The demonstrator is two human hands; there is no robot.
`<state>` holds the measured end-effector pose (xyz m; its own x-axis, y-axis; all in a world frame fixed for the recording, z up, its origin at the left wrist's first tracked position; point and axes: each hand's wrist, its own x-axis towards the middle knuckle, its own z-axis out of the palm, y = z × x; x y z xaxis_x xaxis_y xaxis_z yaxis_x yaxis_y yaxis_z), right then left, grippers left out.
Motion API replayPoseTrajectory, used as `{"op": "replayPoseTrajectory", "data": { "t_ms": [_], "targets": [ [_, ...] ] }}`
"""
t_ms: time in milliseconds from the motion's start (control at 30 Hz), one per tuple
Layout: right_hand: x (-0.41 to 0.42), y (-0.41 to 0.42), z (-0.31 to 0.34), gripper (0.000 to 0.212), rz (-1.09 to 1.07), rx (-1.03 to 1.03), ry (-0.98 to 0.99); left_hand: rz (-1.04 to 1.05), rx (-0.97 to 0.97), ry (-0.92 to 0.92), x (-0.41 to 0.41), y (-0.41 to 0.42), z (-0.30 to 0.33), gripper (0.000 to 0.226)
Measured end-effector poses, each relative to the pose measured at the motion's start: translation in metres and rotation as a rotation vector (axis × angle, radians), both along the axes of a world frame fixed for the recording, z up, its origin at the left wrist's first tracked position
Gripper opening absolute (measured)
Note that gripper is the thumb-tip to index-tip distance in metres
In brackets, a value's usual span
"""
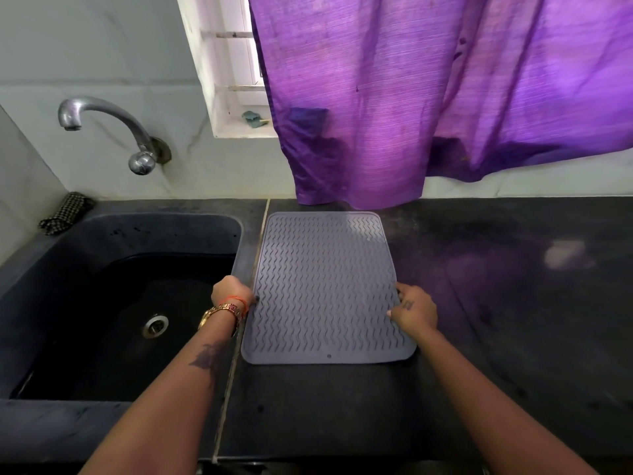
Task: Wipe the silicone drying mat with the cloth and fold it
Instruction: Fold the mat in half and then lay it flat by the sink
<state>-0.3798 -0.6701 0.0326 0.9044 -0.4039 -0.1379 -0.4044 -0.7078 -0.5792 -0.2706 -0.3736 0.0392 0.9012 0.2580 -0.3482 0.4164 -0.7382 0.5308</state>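
Both hands hold the silicone drying mat (327,286) at its side edges, flat on the counter (513,337).

Left hand (230,292) pinches the left edge, right hand (414,310) the right; likely placing or about to fold. Left of the grip: sink (41,303), checkered cloth (65,212) at its far corner, untouched. Beyond the grip, a purple curtain (428,97) overhangs the mat's far edge.

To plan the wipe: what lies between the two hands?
Head view: only the grey silicone drying mat, flat; left hand and right hand grip its side edges.
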Motion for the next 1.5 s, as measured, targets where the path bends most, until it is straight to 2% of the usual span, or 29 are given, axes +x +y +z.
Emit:
{"op": "replayPoseTrajectory", "data": {
  "t_ms": [467,1000,1233,1400,1500],
  "targets": [
    [0.003,0.003,-0.002,0.036,-0.006,-0.05,-0.024,0.03,-0.059,-0.022,-0.001,0.001,-0.005,0.029],
    [-0.006,0.002,-0.002,0.042,-0.037,-0.025,0.044,-0.024,0.01,0.0,-0.001,0.001,-0.002,0.031],
    [-0.007,0.005,-0.001,0.039,-0.036,-0.029,0.06,-0.005,0.016,-0.034,-0.002,-0.001,-0.004,0.022],
    [-0.005,0.006,0.0,0.037,-0.047,-0.071,0.083,-0.002,0.041,-0.097,-0.005,-0.002,-0.008,0.015],
    [-0.008,0.014,0.001,0.041,-0.035,-0.2,0.134,-0.054,0.072,-0.138,-0.011,-0.004,-0.009,0.014]
  ]
}}
